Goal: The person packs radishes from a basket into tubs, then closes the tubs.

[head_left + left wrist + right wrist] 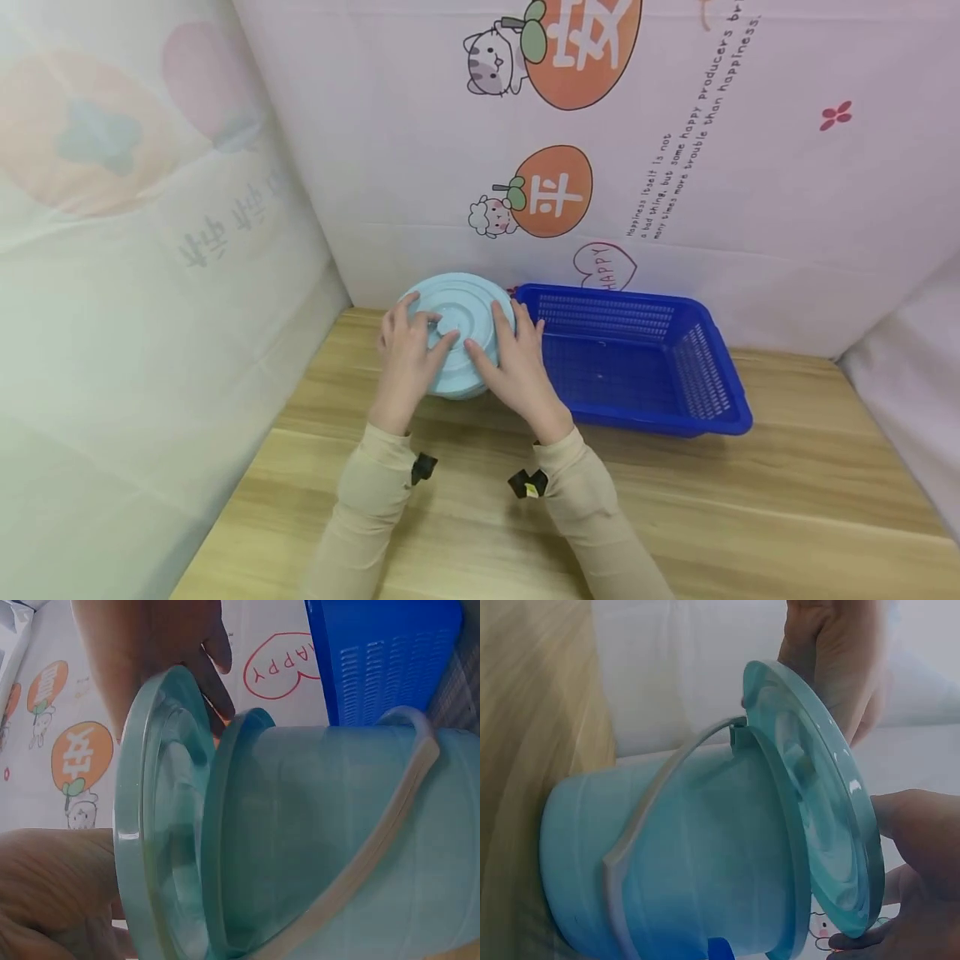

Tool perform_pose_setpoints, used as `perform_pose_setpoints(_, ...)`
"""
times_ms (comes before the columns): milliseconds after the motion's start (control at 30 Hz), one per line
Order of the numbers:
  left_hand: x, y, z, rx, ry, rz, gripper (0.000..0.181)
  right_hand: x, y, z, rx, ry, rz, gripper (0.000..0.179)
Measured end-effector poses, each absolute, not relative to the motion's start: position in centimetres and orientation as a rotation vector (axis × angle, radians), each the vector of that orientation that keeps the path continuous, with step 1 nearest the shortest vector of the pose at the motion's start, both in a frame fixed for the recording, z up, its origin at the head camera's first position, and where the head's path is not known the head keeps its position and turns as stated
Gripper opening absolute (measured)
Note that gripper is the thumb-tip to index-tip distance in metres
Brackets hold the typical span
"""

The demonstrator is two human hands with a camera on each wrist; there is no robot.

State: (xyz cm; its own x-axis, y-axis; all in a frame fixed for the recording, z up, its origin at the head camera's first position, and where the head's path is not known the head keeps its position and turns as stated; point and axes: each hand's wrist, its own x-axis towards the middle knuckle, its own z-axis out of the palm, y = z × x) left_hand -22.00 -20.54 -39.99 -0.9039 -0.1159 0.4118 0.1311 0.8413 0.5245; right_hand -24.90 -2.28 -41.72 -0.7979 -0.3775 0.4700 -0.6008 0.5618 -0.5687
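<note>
A round light-blue lid (pixel 463 292) with a knob sits tilted over a light-blue bucket (pixel 697 847), its right side raised off the rim and its left side low near it. My left hand (pixel 407 350) grips the lid from the left, fingers at the edge and thumb and a finger by the knob. At the opposite side my right hand (pixel 520 367) holds the lid, thumb on top and fingers over the edge. The bucket's pale handle (pixel 641 817) hangs down along its side. From the head view the lid hides nearly all of the bucket.
To the right of the bucket stands a blue plastic basket (pixel 720 367) with perforated walls, very close to it. Both are on a wood-grain table (pixel 480 533). A printed white cloth (pixel 420 167) hangs behind, and another white cloth (pixel 112 375) lines the left side.
</note>
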Motion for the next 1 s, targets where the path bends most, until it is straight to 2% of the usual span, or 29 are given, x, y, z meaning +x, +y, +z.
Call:
perform_pose_setpoints(500,-26.2,-21.5,-41.5,0.014,-2.601,-0.817,0.037,-29.0,-2.9,-42.8,0.688,-2.695,1.236,0.08)
perform_pose_setpoints(1000,-27.8,-22.8,-43.8,0.056,-2.522,-1.016,0.039,-30.4,-3.2,-44.3,0.546,-2.746,1.318,0.077)
